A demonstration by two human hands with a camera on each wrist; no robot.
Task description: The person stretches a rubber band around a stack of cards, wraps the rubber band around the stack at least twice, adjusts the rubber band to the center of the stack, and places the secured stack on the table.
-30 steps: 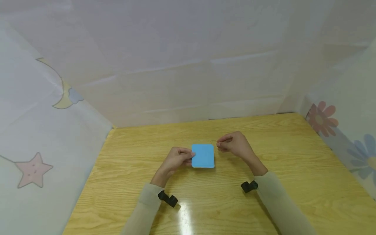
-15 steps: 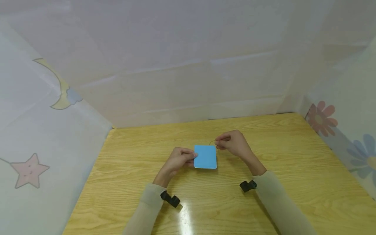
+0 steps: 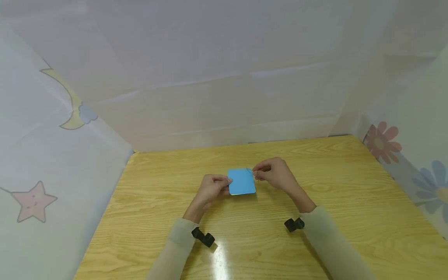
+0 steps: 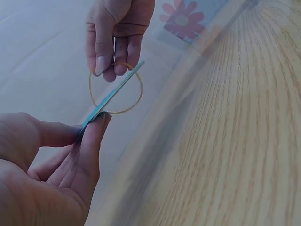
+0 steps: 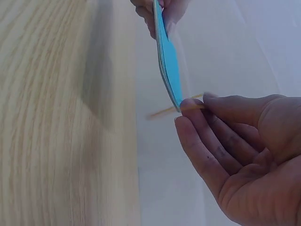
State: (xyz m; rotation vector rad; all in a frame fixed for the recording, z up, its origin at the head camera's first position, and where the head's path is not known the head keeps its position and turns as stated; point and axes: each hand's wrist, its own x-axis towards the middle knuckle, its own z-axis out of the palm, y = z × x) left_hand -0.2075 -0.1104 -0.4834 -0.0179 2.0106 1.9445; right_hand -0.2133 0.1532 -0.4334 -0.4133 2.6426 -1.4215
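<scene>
My left hand pinches a thin stack of square blue cards by its left edge, thumb on the blue face. Several layers show along the stack's edge in the right wrist view. My right hand, at the far right corner of the stack, pinches a thin yellow rubber band between thumb and fingers. In the left wrist view the band forms a round loop, with the cards passing across it. Both hands hold their things above the wooden table.
A wooden table lies beneath, its far edge meeting a pale sheet wall. Printed side sheets stand left and right. A small black camera sits on the left wrist, another black camera on the right.
My right hand has moved left to the stack's corner, and the rubber band now overlaps that corner. The stack shifted right, then back left and slightly away, with its face tilted more.
</scene>
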